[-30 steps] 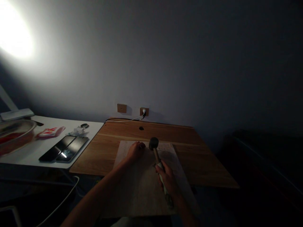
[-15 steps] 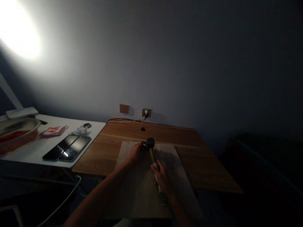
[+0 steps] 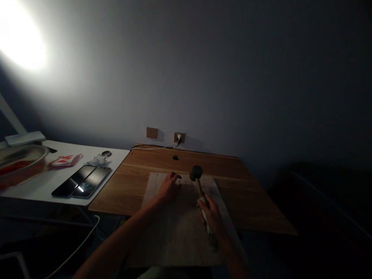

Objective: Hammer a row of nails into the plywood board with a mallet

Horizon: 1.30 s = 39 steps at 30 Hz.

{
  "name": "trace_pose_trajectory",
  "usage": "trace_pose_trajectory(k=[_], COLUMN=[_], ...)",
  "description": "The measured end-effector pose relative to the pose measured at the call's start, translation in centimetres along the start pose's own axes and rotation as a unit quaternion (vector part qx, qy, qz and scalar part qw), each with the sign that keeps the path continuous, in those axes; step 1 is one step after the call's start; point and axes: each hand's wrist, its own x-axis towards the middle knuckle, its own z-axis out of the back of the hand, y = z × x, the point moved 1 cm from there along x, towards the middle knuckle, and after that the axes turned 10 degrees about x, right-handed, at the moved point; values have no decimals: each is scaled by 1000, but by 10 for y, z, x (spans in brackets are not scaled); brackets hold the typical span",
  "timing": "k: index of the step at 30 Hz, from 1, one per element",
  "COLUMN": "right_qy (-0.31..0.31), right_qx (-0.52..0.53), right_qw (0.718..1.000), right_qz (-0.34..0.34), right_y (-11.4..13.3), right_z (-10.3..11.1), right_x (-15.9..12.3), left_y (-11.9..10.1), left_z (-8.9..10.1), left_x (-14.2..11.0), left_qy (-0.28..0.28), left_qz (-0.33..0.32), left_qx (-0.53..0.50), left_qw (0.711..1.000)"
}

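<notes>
A pale wooden board lies on a brown wooden desk in dim light. My right hand is closed round the handle of a mallet whose dark head hangs just above the board's far edge. My left hand rests on the board to the left of the mallet head, fingers bent towards a small dark bit I cannot make out. Whether those fingers pinch it is unclear.
A white table stands to the left with two dark phones, a red packet and a bowl. A cable runs to a wall socket. A lamp glares at top left. Right side is dark.
The mallet head struck down beside my left fingers half a second ago and has now lifted and swung to the right. My left hand stayed on the board.
</notes>
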Motion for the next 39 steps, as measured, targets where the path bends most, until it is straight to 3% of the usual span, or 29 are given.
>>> trace_pose_trajectory(k=[2,4,7,11,20,26,33,39], right_qy=[-15,-33,-46,-45,-42,-34,-30,-35], right_qx=[0,8,10,-1,-3,-4,19,15], right_qw=[1000,999,999,999,999,999,999,999], right_qz=[15,16,14,8,19,2,15,7], right_y=[7,11,11,8,5,2,-3,0], right_z=[14,26,38,42,28,31,31,28], right_x=[-2,-3,-3,-4,-7,-7,-4,-6], left_y=[-19,-39,-58,-59,-63,-57,-53,-42], left_z=[6,10,11,7,12,13,18,14], left_x=[-7,-14,-20,-19,-20,-19,-10,-10], left_qy=[52,121,148,148,158,132,116,148], left_qz=[-130,-258,-323,-367,-410,-397,-401,-376], left_qx=[28,60,121,164,212,196,216,230], left_qw=[990,957,927,904,873,887,883,885])
